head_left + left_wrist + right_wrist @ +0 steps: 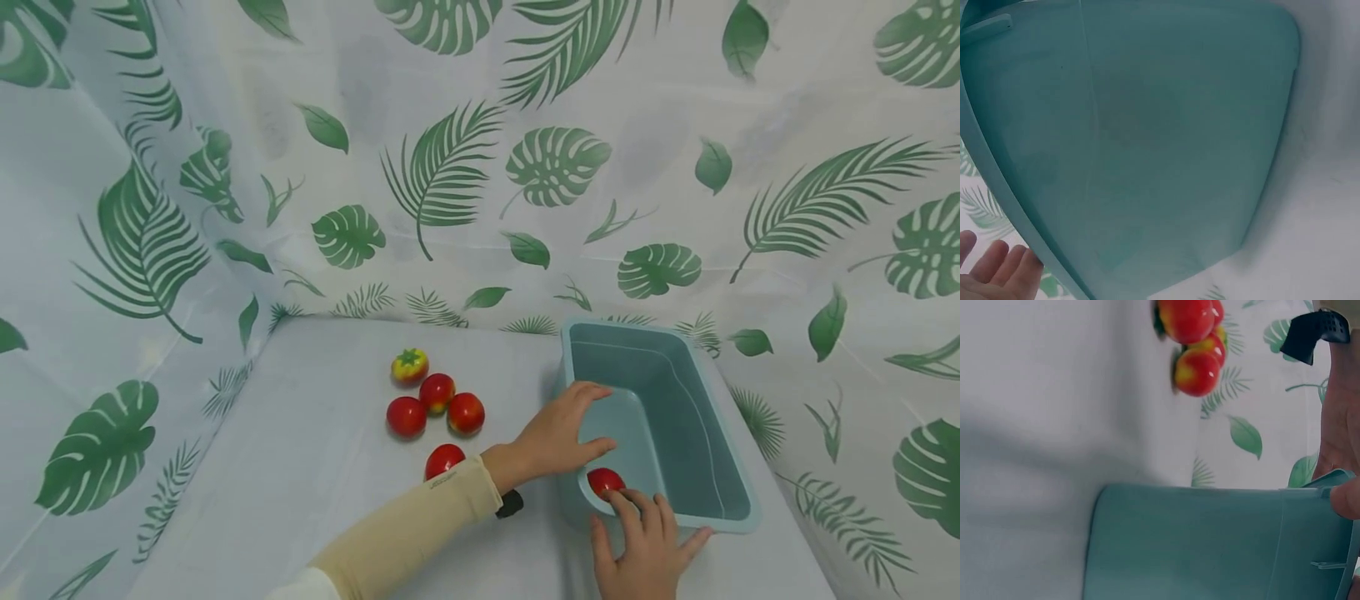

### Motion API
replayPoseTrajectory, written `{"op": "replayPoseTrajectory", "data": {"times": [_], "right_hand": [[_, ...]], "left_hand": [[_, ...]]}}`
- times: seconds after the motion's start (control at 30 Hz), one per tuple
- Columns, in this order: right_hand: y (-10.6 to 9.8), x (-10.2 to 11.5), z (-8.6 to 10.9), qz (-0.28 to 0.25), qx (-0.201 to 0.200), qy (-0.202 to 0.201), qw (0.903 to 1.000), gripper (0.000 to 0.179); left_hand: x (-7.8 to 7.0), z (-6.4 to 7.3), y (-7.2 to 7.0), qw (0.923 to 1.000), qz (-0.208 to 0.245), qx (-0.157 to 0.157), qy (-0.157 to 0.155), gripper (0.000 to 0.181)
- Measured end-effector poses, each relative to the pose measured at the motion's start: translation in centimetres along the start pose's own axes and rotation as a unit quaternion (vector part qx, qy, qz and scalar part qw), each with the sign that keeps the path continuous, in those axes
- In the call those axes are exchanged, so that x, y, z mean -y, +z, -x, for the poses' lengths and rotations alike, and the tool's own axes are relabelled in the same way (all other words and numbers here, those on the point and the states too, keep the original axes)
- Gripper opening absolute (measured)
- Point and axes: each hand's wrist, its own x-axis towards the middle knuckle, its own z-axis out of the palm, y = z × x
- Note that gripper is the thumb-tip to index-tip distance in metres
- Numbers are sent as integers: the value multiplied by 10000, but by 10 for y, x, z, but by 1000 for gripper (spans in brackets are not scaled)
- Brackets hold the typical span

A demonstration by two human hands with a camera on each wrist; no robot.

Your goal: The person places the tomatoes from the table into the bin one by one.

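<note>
A light blue-green plastic bin (pixel 720 433) stands at the right of the table. One red tomato (pixel 604 480) lies inside its front left corner. My left hand (pixel 562 433) reaches across the left rim with thumb and fingers spread and nothing between them. In the left wrist view, the fingers (pixel 1007 269) of that hand show beside the bin's rim. My right hand (pixel 645 546) grips the front rim, fingertips over the edge beside the tomato. The right wrist view shows its thumb (pixel 1346 499) on the bin's rim at a corner.
Several glossy red tomatoes lie left of the bin, among them one with a green leafy top (pixel 409 367) and one close to my left sleeve (pixel 446 461). A black strap piece (pixel 510 504) hangs at the left wrist. Leaf-patterned sheeting (pixel 442 175) rises behind the white table (pixel 322 433).
</note>
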Motion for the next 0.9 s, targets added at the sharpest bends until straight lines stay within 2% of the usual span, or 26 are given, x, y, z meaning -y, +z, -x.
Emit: {"op": "replayPoseTrajectory", "data": {"times": [0.1,0.23,0.33,0.43,0.53,0.7,0.8,0.9], "right_hand": [[1,1,-1,-11,-67,38,10000,45],[4,1,-1,6,-167,119,9998,47],[5,2,0,13,-232,213,9995,39],[7,2,1,11,-266,318,9991,37],[9,1,2,41,-332,378,9987,44],[11,3,4,-50,-618,347,9975,50],[12,3,3,-118,-706,318,9969,49],[12,2,2,-136,-717,317,9968,47]], "left_hand": [[4,5,-4,9999,25,-135,-55,65],[9,11,-11,9993,80,-220,-300,63],[14,17,-19,9986,101,-292,-440,63],[26,30,-29,9969,172,-469,-605,63],[44,49,-37,9939,255,-596,-892,62],[78,86,-45,9839,186,-662,-1652,61],[91,106,-44,9714,45,-783,-2239,63],[99,123,-40,9599,56,-939,-2641,65]]}}
